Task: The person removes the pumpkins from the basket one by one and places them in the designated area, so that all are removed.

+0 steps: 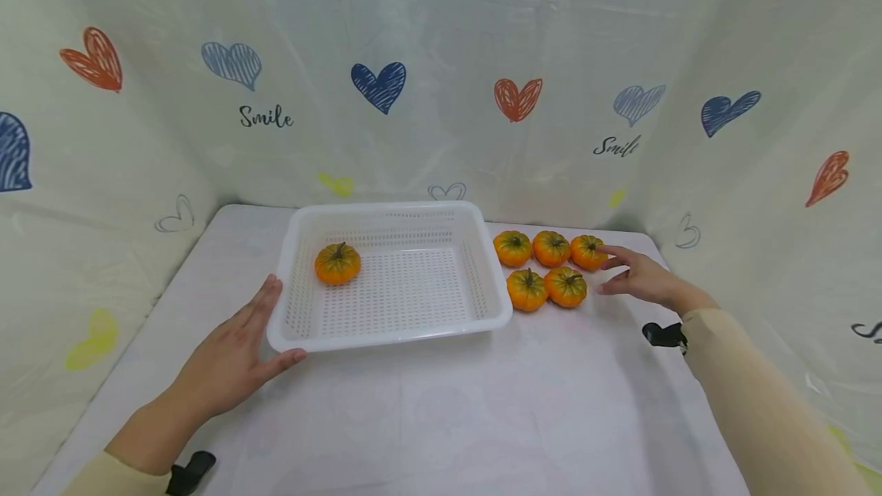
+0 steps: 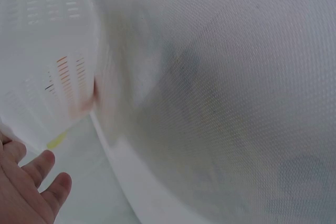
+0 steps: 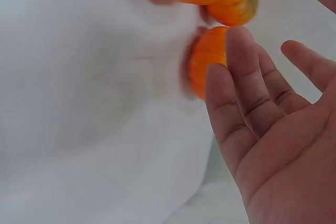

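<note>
A white plastic basket (image 1: pixel 386 337) with slotted walls stands on the table, holding one small orange pumpkin (image 1: pixel 338 263) in its left part. My left hand (image 1: pixel 230 350) rests against the basket's left rim, fingers straight and thumb at the front corner. To the right of the basket several small pumpkins (image 1: pixel 527 290) sit in two rows. My right hand (image 1: pixel 641 279) is beside the far-right pumpkin (image 1: pixel 588 252), its fingers extended and slightly bent, the fingertips at that pumpkin's right side. In the right wrist view nothing lies in the palm; whether the fingertips touch the pumpkin I cannot tell.
A white cloth covers the table (image 1: pixel 441 419). Behind it and at both sides hangs a pale curtain (image 1: pixel 441 37) printed with hearts and the word Smile. The basket's right wall stands close to the nearest pumpkins.
</note>
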Action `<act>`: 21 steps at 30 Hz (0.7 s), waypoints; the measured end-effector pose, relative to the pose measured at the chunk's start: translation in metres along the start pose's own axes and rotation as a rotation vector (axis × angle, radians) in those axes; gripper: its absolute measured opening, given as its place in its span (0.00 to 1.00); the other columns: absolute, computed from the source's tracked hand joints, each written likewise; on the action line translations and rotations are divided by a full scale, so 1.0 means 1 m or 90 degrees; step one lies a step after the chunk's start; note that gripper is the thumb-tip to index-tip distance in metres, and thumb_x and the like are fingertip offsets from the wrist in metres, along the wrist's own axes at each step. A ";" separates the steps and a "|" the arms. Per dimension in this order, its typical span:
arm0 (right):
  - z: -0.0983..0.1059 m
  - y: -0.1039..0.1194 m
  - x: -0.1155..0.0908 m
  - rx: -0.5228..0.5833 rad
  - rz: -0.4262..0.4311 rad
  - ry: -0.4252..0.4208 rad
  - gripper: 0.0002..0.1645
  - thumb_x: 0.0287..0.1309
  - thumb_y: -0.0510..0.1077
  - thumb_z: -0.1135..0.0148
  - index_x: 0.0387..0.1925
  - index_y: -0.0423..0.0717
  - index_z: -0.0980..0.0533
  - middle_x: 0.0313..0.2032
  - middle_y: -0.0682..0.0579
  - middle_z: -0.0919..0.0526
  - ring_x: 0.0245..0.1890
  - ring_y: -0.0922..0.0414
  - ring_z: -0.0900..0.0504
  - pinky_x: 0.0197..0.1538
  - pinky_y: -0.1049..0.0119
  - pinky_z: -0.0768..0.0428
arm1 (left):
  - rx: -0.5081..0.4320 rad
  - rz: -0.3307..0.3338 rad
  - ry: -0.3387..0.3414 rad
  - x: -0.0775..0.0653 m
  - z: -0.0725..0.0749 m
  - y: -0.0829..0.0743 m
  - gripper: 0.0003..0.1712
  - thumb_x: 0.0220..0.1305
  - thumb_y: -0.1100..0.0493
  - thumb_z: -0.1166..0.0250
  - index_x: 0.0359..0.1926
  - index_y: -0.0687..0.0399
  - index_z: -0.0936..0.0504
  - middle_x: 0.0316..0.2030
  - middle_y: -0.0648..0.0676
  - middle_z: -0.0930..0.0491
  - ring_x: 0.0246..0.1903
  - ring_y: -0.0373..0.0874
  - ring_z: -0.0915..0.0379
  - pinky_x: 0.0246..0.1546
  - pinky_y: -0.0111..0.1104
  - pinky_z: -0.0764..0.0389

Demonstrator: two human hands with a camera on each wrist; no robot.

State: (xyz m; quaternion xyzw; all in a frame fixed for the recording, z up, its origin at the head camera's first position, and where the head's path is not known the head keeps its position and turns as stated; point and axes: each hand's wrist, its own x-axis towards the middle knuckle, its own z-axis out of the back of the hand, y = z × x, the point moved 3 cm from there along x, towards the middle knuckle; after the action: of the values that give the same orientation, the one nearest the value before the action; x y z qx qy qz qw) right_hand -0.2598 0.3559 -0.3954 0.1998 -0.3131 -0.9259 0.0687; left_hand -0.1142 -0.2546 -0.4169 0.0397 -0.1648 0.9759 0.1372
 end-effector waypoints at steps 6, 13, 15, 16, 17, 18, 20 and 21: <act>0.020 0.031 -0.002 -0.006 0.037 -0.017 0.55 0.59 0.51 0.28 0.78 0.45 0.50 0.66 0.31 0.36 0.55 0.37 0.24 0.57 0.40 0.23 | 0.004 0.001 0.003 0.000 0.001 0.000 0.67 0.59 0.32 0.33 0.79 0.59 0.65 0.78 0.61 0.60 0.70 0.66 0.48 0.62 0.62 0.36; 0.036 0.072 0.007 -0.022 0.071 -0.023 0.53 0.59 0.44 0.30 0.78 0.49 0.49 0.66 0.35 0.34 0.56 0.39 0.24 0.57 0.41 0.23 | 0.004 0.006 0.009 0.001 0.002 -0.001 0.67 0.59 0.32 0.33 0.79 0.59 0.66 0.78 0.62 0.60 0.70 0.67 0.48 0.62 0.62 0.37; 0.036 0.086 0.010 -0.025 0.080 -0.015 0.52 0.60 0.44 0.30 0.78 0.50 0.49 0.66 0.36 0.34 0.55 0.41 0.24 0.57 0.43 0.22 | 0.003 0.006 0.010 0.001 0.002 -0.002 0.67 0.59 0.33 0.33 0.79 0.59 0.65 0.78 0.62 0.59 0.70 0.66 0.48 0.62 0.62 0.37; 0.036 0.094 0.012 -0.027 0.084 -0.014 0.52 0.59 0.45 0.29 0.78 0.51 0.48 0.66 0.37 0.33 0.54 0.42 0.23 0.56 0.44 0.21 | 0.002 0.005 0.009 0.000 0.002 -0.002 0.67 0.59 0.33 0.33 0.79 0.59 0.65 0.78 0.62 0.59 0.70 0.66 0.48 0.62 0.62 0.37; 0.036 0.102 0.015 -0.032 0.090 -0.013 0.52 0.59 0.45 0.29 0.78 0.51 0.47 0.65 0.38 0.33 0.54 0.43 0.23 0.56 0.46 0.21 | 0.002 0.004 0.008 0.000 0.002 -0.002 0.67 0.59 0.33 0.32 0.79 0.59 0.65 0.78 0.62 0.59 0.70 0.66 0.48 0.62 0.62 0.37; 0.035 0.110 0.017 -0.038 0.096 -0.012 0.52 0.58 0.45 0.28 0.77 0.51 0.46 0.65 0.38 0.32 0.53 0.43 0.22 0.55 0.47 0.20 | 0.001 0.003 0.008 0.000 0.002 -0.002 0.67 0.59 0.33 0.32 0.79 0.59 0.65 0.78 0.62 0.59 0.70 0.66 0.48 0.62 0.62 0.37; 0.032 0.126 0.024 -0.048 0.109 -0.008 0.51 0.57 0.47 0.27 0.77 0.52 0.44 0.64 0.40 0.31 0.52 0.45 0.22 0.54 0.50 0.19 | 0.000 0.001 0.005 0.000 0.002 -0.002 0.67 0.59 0.32 0.33 0.79 0.60 0.64 0.78 0.62 0.59 0.70 0.66 0.48 0.62 0.62 0.36; 0.030 0.135 0.027 -0.056 0.114 -0.007 0.50 0.57 0.46 0.27 0.76 0.53 0.42 0.63 0.42 0.30 0.51 0.46 0.22 0.53 0.51 0.18 | 0.000 0.000 0.005 0.000 0.002 -0.001 0.67 0.59 0.32 0.33 0.79 0.59 0.64 0.78 0.61 0.59 0.70 0.66 0.48 0.62 0.62 0.36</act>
State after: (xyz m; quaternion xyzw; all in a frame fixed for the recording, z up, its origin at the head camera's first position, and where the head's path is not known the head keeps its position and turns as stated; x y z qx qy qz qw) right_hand -0.2967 0.2589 -0.3006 0.1629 -0.2887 -0.9301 0.1582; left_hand -0.1137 -0.2538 -0.4149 0.0359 -0.1645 0.9761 0.1376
